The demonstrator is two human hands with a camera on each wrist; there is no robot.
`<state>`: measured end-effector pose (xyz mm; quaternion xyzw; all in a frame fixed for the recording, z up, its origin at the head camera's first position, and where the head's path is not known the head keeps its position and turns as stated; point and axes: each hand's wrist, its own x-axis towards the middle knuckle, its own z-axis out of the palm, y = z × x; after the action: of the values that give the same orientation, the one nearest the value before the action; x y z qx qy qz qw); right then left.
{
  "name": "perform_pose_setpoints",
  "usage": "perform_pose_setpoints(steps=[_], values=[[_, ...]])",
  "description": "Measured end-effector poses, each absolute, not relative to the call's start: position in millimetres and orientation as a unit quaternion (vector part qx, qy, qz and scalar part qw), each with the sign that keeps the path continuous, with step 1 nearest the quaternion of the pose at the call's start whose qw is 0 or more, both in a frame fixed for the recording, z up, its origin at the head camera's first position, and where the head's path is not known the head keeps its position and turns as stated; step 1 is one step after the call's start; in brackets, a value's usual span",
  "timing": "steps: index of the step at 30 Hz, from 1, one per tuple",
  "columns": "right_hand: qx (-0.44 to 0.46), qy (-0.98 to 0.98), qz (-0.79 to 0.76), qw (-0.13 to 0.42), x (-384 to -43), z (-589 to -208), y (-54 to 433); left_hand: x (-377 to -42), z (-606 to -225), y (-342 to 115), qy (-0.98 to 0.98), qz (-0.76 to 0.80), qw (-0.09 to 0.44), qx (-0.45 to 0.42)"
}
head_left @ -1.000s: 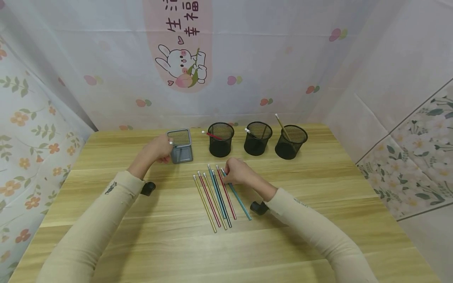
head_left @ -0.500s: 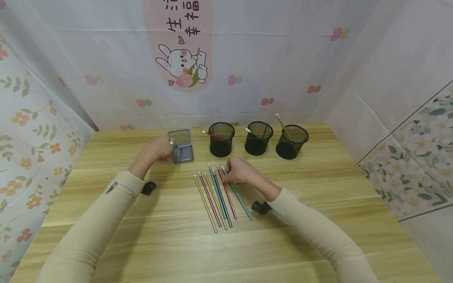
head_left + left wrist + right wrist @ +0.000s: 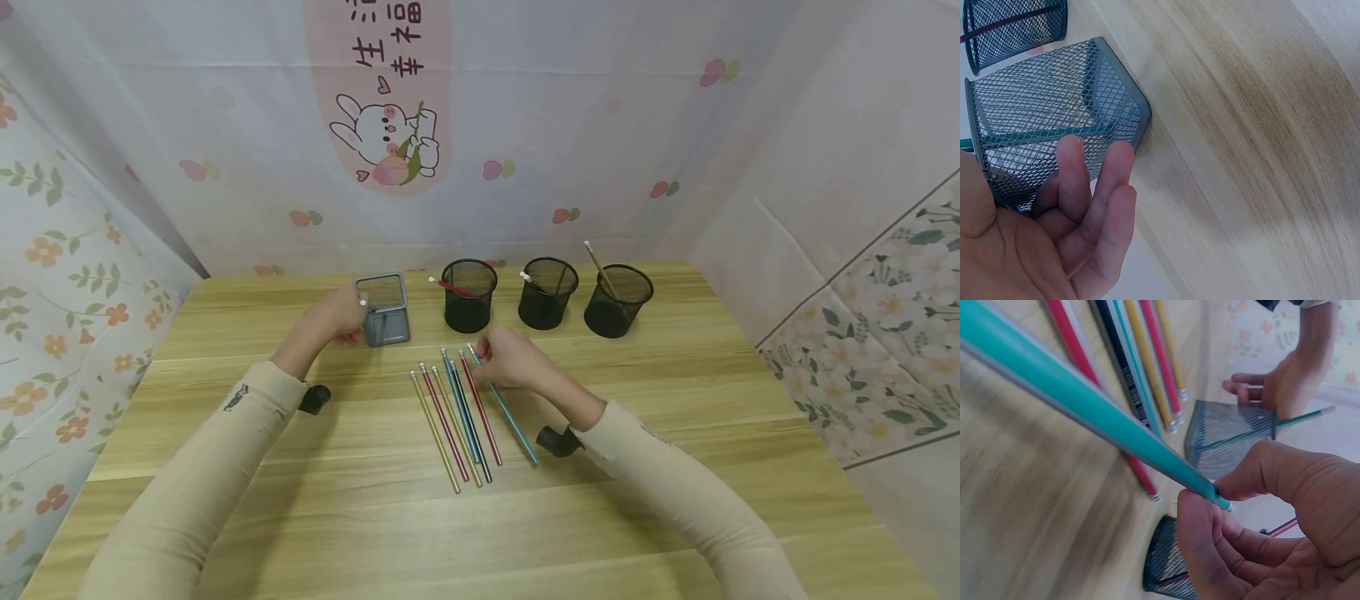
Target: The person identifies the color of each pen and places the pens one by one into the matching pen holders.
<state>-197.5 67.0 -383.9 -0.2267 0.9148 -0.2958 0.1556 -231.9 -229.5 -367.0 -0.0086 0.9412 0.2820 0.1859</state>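
Note:
My left hand (image 3: pixel 334 317) is at the left side of the grey square mesh pencil cup (image 3: pixel 387 330). In the left wrist view its thumb reaches over the rim and the index finger lies against the mesh, gripping the wall; the other fingers (image 3: pixel 1119 215) curl loosely outside. A teal pencil (image 3: pixel 1035 135) leans inside this cup. My right hand (image 3: pixel 513 358) pinches another teal pencil (image 3: pixel 1104 422) between thumb and index finger near its white eraser end. That pencil slants towards me, its far end low over the table.
Several red, gold, black and teal pencils (image 3: pixel 455 433) lie side by side left of my right hand. Three round black mesh cups stand behind: one with a red pencil (image 3: pixel 467 310), a middle one (image 3: pixel 542 308), and one with a gold pencil (image 3: pixel 609 317).
My right hand has raised the eraser end of the teal pencil slightly, and the pencil's lower end has shifted a little right. The left hand and the cups stay in place.

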Motion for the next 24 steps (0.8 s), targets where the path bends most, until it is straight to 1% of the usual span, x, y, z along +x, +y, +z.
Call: perform_pose_setpoints(steps=[7, 12, 19, 24], values=[[-0.253, 0.908, -0.308, 0.133, -193, -374, 63, -232, -366, -229, 0.941, 0.279, 0.191, -0.018], [-0.256, 0.898, -0.338, 0.121, -191, -368, 61, -231, -365, -229, 0.939, 0.283, 0.194, -0.02], [-0.268, 0.893, -0.354, 0.074, -186, -356, 59, -231, -365, -230, 0.939, 0.283, 0.193, -0.017], [-0.277, 0.884, -0.374, 0.05, -181, -348, 58, -231, -365, -230, 0.939, 0.283, 0.195, -0.016]])
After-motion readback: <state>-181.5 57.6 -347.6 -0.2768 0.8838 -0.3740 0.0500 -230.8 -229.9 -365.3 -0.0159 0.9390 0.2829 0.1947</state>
